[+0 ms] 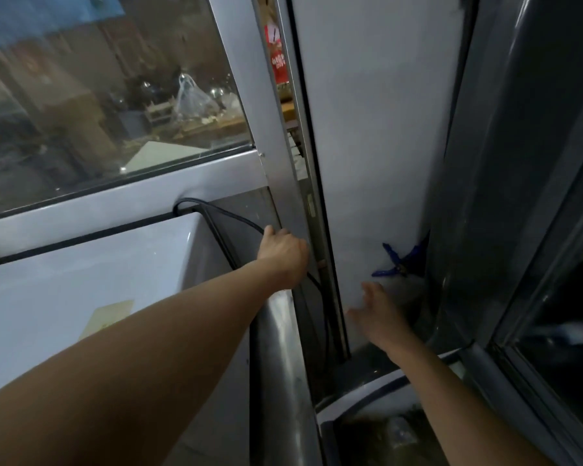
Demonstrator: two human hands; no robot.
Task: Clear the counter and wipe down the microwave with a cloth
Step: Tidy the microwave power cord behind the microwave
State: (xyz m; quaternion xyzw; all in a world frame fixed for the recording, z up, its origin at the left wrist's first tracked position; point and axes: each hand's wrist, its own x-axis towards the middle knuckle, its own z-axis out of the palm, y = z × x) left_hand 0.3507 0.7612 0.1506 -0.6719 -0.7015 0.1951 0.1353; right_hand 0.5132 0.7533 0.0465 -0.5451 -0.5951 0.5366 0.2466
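- Head view, looking down along two bare forearms that reach forward into a narrow corner between a window and a white panel.
- The left hand [283, 252] is at the far right corner of a white appliance top [81, 280], probably the microwave, though only its top and one rounded metal edge show and the rest is cut off by the lower left of the frame.
- The left hand's fingers are curled together at a black cable [223, 216]; they fold away from the camera, so it cannot be told whether they actually grasp the cable.
- The cable loops up from behind the appliance's back edge and runs down under the hand into the dark gap beside a metal window post [283, 169].
- The right hand [379, 311] hovers in front of the white panel [377, 129], fingers spread apart and loose, holding nothing; it is motion-blurred.
- Just beyond the right hand's fingertips, a blue clamp [396, 264] sits at the panel's right edge, partly tucked behind a dark frame [505, 163].
- A pale label [110, 317] lies on the appliance top, half hidden by the left forearm.
- No cloth can be made out anywhere.
- Through the window glass [98, 95], a clear plastic bag [192, 99] and cluttered shelves appear dim and blurred.
- The objects at the lower right, behind dark glass, are too murky to identify.
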